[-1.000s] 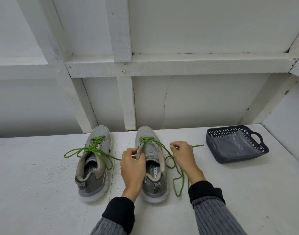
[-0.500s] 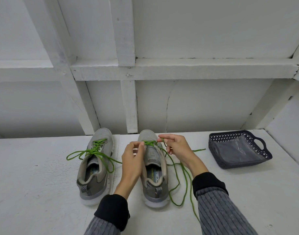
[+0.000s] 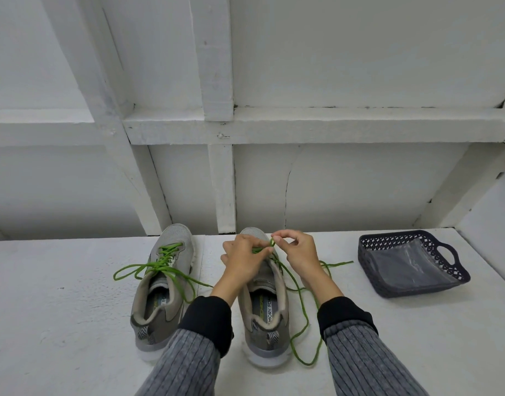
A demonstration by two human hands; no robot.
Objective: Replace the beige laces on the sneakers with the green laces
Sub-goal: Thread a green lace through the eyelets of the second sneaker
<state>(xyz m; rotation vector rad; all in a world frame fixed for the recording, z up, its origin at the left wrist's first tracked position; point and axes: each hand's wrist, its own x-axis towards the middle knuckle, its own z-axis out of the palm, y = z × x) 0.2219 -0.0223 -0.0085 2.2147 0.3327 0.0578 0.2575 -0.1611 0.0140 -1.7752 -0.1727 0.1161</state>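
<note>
Two grey sneakers sat toe-away at lower centre of the white worktop (image 3: 59, 324): left sneaker (image 3: 162, 292) laced green, right sneaker (image 3: 264, 318) under both hands. Right hand (image 3: 298, 254) pinched a green lace (image 3: 304, 310) loop near the toe; left hand (image 3: 241, 260) fingers curled on the lace at the eyelets. Dark basket (image 3: 411, 262) stood at right.

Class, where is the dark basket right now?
In the head view the basket sits on the white table at the far right, beyond the right hand.

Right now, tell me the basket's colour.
The basket is dark navy-grey; it shows in the head view.
</note>
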